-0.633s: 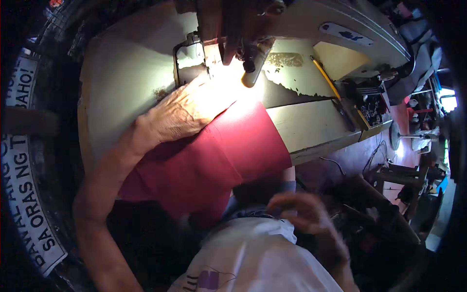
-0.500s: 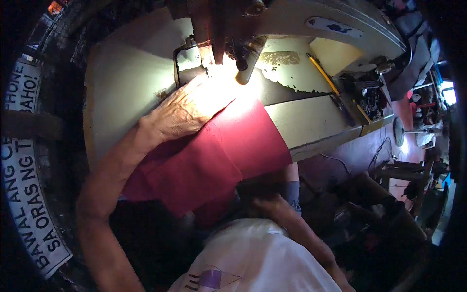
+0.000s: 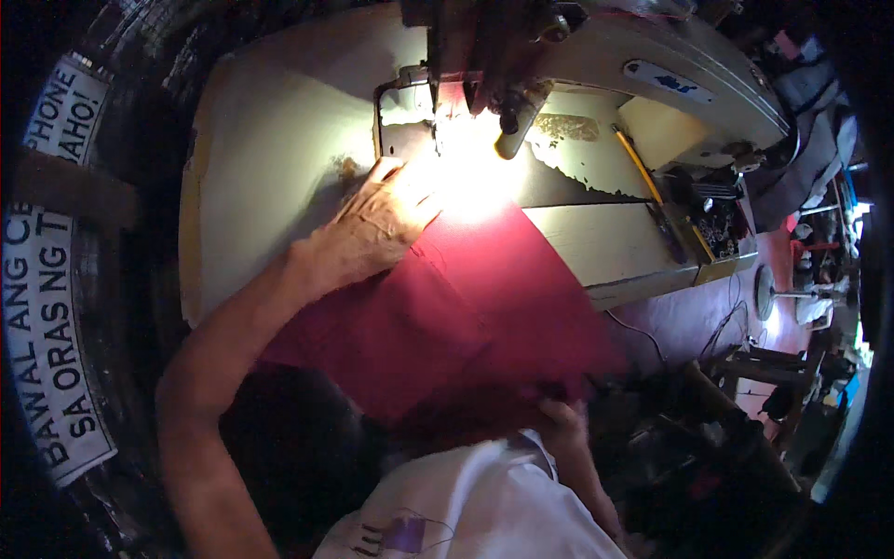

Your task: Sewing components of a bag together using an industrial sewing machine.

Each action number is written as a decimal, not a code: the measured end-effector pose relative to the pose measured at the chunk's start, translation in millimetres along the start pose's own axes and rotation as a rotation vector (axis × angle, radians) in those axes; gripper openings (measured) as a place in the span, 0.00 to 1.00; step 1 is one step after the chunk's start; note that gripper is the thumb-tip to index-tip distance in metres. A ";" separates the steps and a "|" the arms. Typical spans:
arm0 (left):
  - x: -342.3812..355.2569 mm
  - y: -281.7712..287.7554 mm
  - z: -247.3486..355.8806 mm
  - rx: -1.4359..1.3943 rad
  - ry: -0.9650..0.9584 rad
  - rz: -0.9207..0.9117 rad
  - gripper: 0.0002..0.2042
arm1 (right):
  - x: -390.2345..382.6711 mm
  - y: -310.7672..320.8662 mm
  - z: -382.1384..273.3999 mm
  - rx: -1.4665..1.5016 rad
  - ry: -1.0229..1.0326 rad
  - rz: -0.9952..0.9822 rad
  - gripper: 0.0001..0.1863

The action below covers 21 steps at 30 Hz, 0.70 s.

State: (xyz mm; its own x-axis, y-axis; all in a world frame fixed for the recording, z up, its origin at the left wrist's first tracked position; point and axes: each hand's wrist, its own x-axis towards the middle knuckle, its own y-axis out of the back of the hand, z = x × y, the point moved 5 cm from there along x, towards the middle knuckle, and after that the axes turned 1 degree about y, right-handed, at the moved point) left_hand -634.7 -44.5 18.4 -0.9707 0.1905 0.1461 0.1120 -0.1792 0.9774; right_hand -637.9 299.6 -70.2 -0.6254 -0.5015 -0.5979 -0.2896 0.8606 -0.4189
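Observation:
A piece of red cloth [image 3: 484, 289] stretches from under the sewing machine's head [image 3: 475, 56] down toward my lap. My left hand [image 3: 377, 224] lies at the cloth's left edge, close to the needle area, its bent fingers gripping the cloth. Strong lamp glare washes out the fingertips and the stitching spot. Down near my white shirt [image 3: 466, 494], my right hand [image 3: 563, 424] is closed at the cloth's lower right edge. Dim light and blur hide part of its fingers.
The machine's pale table [image 3: 270, 158] spreads left of the needle. Right of it lie a yellow pencil [image 3: 638, 163], a dark slim tool [image 3: 666, 233] and a tray of small metal parts [image 3: 722, 219]. A printed sign [image 3: 60, 345] hangs at the far left. A stand fan [image 3: 765, 291] stands beyond.
The view has shifted, so the machine sits farther right. My right hand has risen from beneath to the cloth's lower right edge, and the cloth spreads wider to the right.

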 end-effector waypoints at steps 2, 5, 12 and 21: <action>-8.8 -1.8 9.7 0.077 0.124 0.064 0.25 | -21.8 -7.0 -61.7 -0.309 0.329 0.012 0.33; -4.0 -10.7 32.3 0.138 0.274 0.176 0.18 | -4.1 -46.5 -125.6 -1.176 0.861 -0.030 0.33; 24.0 -27.7 63.1 0.264 0.708 0.330 0.11 | 84.1 -111.7 -137.2 -2.243 0.996 -0.131 0.33; 30.0 -27.3 63.0 0.298 0.759 0.367 0.11 | 116.3 -202.5 -180.8 -1.721 1.119 -0.443 0.14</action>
State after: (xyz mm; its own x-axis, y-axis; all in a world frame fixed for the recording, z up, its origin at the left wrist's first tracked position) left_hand -653.5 26.9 5.8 -0.7301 -0.5386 0.4205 0.3909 0.1756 0.9035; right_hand -783.0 83.0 68.7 -0.2178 -0.9582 0.1852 -0.3155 0.2487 0.9157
